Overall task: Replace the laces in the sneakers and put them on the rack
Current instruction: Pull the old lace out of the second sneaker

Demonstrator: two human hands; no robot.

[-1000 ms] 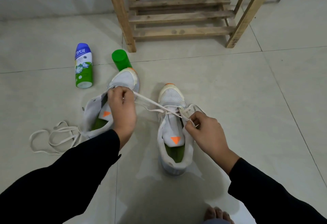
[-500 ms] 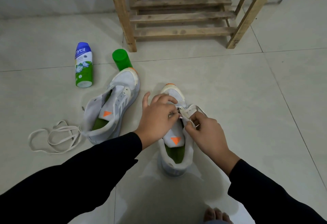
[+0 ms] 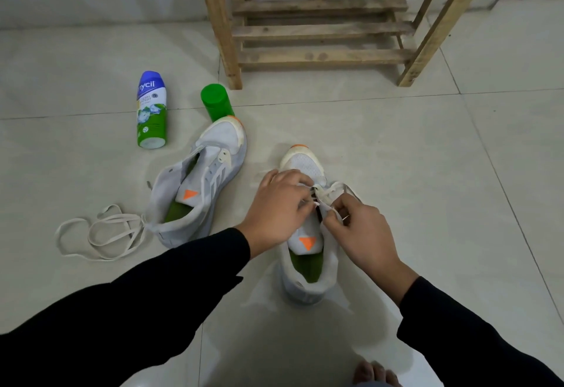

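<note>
Two hands lace a white sneaker [image 3: 302,163] on the tiled floor [image 3: 427,173].
A wooden rack [image 3: 320,32] stands at 12 o'clock. The worked sneaker sits at centre, toe towards 12; the second sneaker [image 3: 219,142] lies apart at its 10 o'clock. The left hand [image 3: 274,206] and right hand [image 3: 363,234] meet over the eyelets, each pinching the lace [image 3: 328,194]. Farther towards 10 o'clock sit a spray bottle [image 3: 151,108] and a green container [image 3: 217,102]. A loose lace [image 3: 119,219] lies at 9 o'clock by the second sneaker's heel.
</note>
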